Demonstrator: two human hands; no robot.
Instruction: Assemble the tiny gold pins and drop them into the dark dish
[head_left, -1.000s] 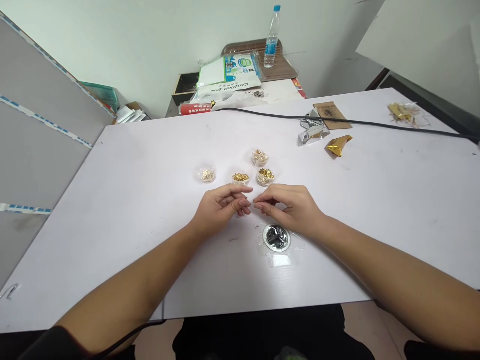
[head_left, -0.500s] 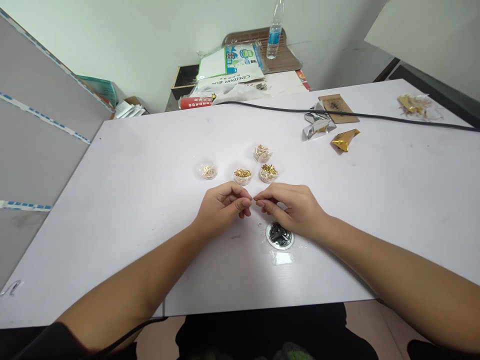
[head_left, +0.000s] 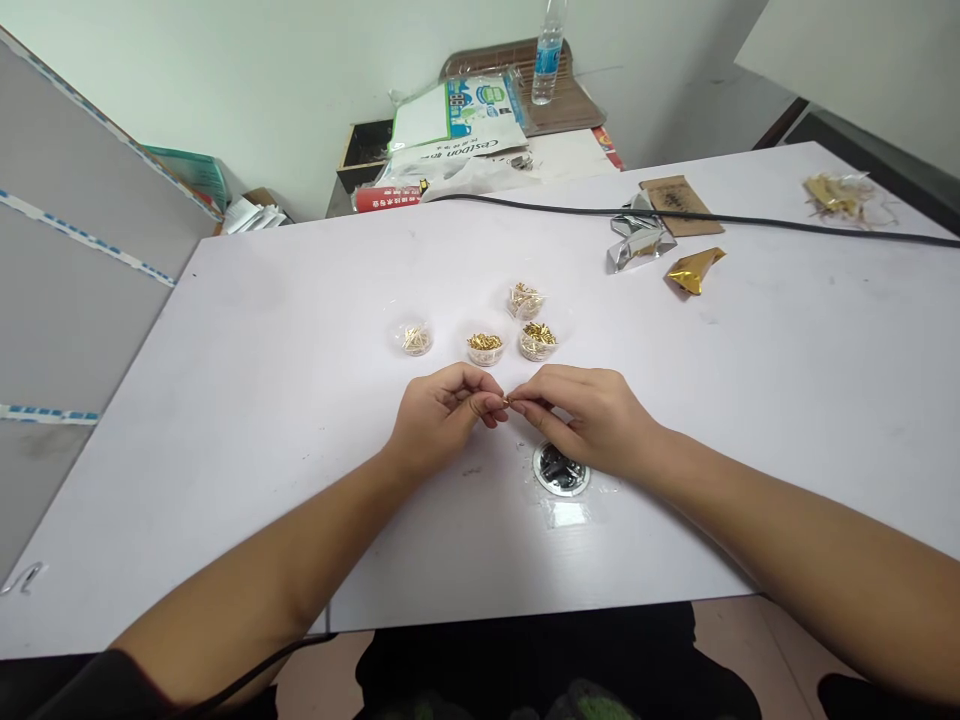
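Note:
My left hand (head_left: 450, 412) and my right hand (head_left: 581, 410) meet fingertip to fingertip above the white table. Between the two pinches shows a tiny gold metal piece (head_left: 508, 401), gripped from both sides; its exact shape is too small to make out. Just beyond the fingers are small clear cups: one with gold pieces (head_left: 484, 347), another with gold pieces (head_left: 538, 343), and a third behind them (head_left: 525, 300). A cup of thin pale gold pins (head_left: 415, 340) stands to the left. By my right wrist lies a round clear-covered dish with dark contents (head_left: 561, 468).
A black cable (head_left: 570, 210) runs across the table's far side. Near it lie silver foil packets (head_left: 639, 245), a gold foil packet (head_left: 695, 271), a brown card (head_left: 681, 205) and a clear bag (head_left: 840, 197). Beyond the table stands a water bottle (head_left: 547, 65).
My hands have come together: the small gap between the fingertips has closed, and the gold piece now spans both pinches. The cups stay in place; the view has shifted slightly.

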